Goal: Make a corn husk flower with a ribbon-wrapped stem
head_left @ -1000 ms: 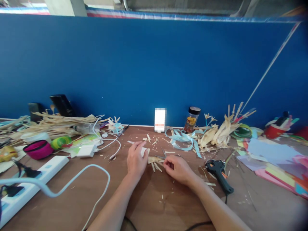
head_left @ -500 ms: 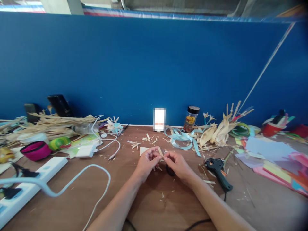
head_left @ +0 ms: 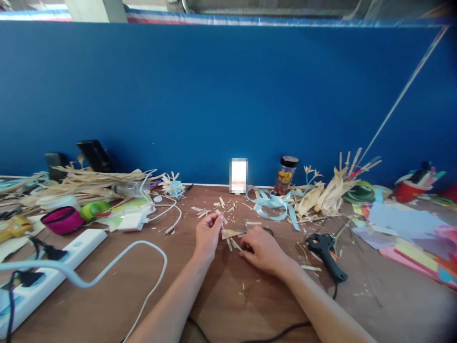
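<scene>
My left hand (head_left: 207,234) is closed in a pinch on a small pale strip of dried husk (head_left: 220,216), held just above the table. My right hand (head_left: 263,248) is lowered over the table with its fingers loosely bent and the thumb apart from them. Just beyond its knuckles are scissors (head_left: 241,230), blades spread towards the left and one dark handle ring showing; the hand hides the other part, so contact is unclear. Between both hands lies a wider piece of husk (head_left: 230,234), with narrow cut strips (head_left: 233,244) nearer me.
To the right lies a black glue gun (head_left: 325,255), with coloured paper (head_left: 400,221) beyond. Blue ribbon (head_left: 273,206), a lidded jar (head_left: 285,175) and husks (head_left: 323,200) are at the back. A white power strip (head_left: 53,281) and a cable (head_left: 143,243) occupy the left.
My hands have separated: the left moved slightly left with a strip, the right moved down from the husk. The scissors and wider husk now show between and beyond them.
</scene>
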{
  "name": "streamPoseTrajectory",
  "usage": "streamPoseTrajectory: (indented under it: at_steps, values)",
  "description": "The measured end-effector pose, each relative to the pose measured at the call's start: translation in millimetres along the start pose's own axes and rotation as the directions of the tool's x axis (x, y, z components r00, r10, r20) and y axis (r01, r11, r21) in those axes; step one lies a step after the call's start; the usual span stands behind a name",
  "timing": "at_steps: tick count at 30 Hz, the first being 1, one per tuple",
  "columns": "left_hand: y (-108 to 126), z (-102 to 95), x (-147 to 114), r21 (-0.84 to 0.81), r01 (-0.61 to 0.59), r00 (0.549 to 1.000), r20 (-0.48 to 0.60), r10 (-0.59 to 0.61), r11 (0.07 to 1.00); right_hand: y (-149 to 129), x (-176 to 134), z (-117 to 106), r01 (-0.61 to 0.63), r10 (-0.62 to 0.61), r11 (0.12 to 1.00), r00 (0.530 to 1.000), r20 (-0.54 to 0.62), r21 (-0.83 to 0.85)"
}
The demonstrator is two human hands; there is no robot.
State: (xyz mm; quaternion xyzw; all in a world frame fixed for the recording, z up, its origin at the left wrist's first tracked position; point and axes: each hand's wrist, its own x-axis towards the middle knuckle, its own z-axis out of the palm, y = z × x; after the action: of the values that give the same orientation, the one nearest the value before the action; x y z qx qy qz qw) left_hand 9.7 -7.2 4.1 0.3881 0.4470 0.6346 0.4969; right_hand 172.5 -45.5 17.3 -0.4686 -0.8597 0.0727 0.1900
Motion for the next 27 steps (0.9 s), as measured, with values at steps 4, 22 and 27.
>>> streamPoseTrajectory:
  at_steps: [4,22,27]
  values:
    - [14.5,6.0,-3.5,0.027,0.066,0.997,0.050,-0.067,0.997,4.0,1.0,4.6,-0.024,0.023,0.999,0.999,-0.023,-0.031]
    - [-0.8,16.9,-40.7,-0.072,0.311,0.935,0.201,-0.291,0.948,-0.5,8.4,18.3,-0.218,0.392,0.578,0.920,-0.033,0.786]
    - [0.8,14.6,-45.1,-0.134,0.330,0.935,0.186,-0.303,0.934,2.0,7.6,24.3,-0.214,0.383,0.676,0.919,-0.088,0.705]
